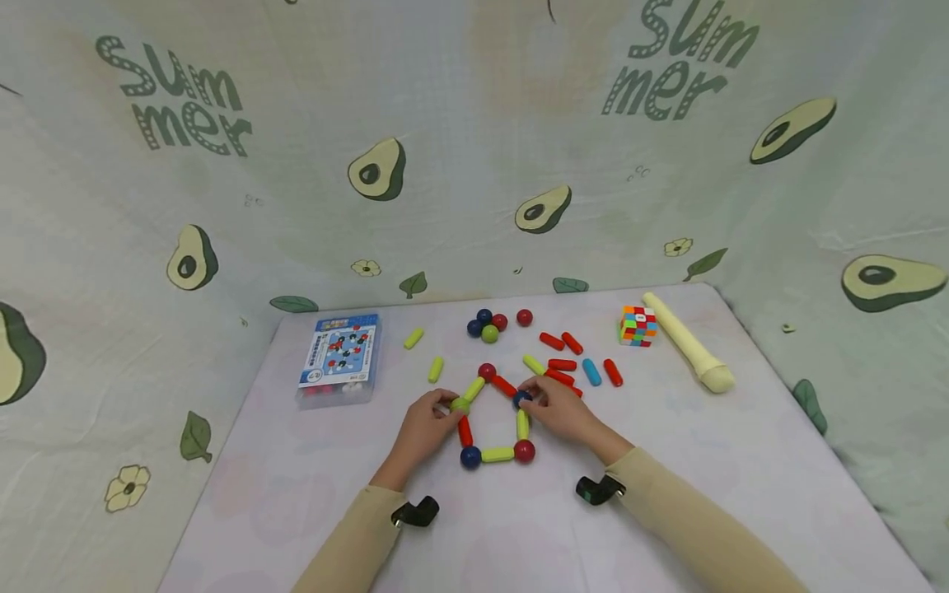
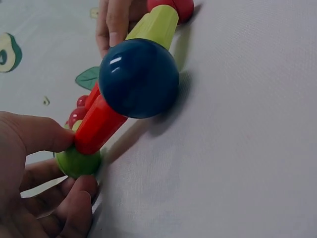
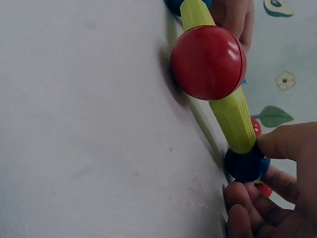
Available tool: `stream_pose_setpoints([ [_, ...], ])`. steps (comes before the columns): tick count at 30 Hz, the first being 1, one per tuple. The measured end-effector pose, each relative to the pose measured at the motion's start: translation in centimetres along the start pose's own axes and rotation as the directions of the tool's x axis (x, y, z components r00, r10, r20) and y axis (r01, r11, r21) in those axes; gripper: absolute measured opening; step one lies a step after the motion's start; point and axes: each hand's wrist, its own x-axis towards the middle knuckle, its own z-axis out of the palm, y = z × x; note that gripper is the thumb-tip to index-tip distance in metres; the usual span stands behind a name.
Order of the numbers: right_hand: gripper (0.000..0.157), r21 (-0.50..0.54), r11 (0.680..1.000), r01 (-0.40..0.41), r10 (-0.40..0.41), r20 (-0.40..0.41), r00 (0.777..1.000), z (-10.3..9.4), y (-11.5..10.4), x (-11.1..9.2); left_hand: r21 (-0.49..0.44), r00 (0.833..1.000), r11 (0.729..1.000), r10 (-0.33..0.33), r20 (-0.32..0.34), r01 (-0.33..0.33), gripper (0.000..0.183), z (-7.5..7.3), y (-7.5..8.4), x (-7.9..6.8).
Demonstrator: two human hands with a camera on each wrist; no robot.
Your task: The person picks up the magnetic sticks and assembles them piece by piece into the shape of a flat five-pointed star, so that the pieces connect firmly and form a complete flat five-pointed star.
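On the table lies a five-sided ring of toy balls and rods. Its far corner is a red ball; a red rod and a yellow-green rod run from it. My left hand pinches the green ball at the left corner, where a red rod leads to the near blue ball. With thumb and fingers my right hand holds the blue ball at the right corner. A yellow-green rod joins that one to the near red ball. Another yellow-green rod forms the near side.
Loose red rods, a blue rod and yellow-green rods lie beyond the ring. Several balls cluster farther back. A clear box stands at left; a puzzle cube and a pale yellow club-shaped thing are at right.
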Motion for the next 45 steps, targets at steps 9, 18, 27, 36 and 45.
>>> stream_pose_setpoints([
  [9, 0.029, 0.004, 1.0, -0.027, 0.027, -0.03, 0.999, 0.1, 0.4, -0.6, 0.028, 0.998, 1.0, 0.01, 0.065, -0.011, 0.027, -1.2, -0.6, -0.7],
  [18, 0.027, 0.039, 0.999, 0.017, -0.018, 0.025, 1.0, -0.1, 0.5, -0.7, 0.031, 0.999, 0.999, 0.021, 0.047, -0.023, 0.033, -1.6, -0.9, -1.1],
  [27, 0.027, 0.05, 0.997, 0.05, -0.051, 0.011, 0.999, 0.4, 0.7, -0.7, 0.02, 1.0, 1.0, -0.003, 0.024, 0.003, 0.03, -1.8, -1.0, -1.3],
  [36, 0.03, 0.044, 0.997, 0.06, -0.06, 0.013, 0.998, 0.6, 0.5, -0.5, 0.029, 1.0, 1.0, 0.01, 0.001, -0.01, 0.03, -1.8, -1.3, -1.4],
  [45, 0.032, 0.023, 0.997, 0.072, -0.073, 0.021, 0.997, 0.5, 0.3, -0.2, 0.004, 1.0, 1.0, -0.009, -0.004, 0.009, 0.03, -1.9, -1.4, -1.1],
])
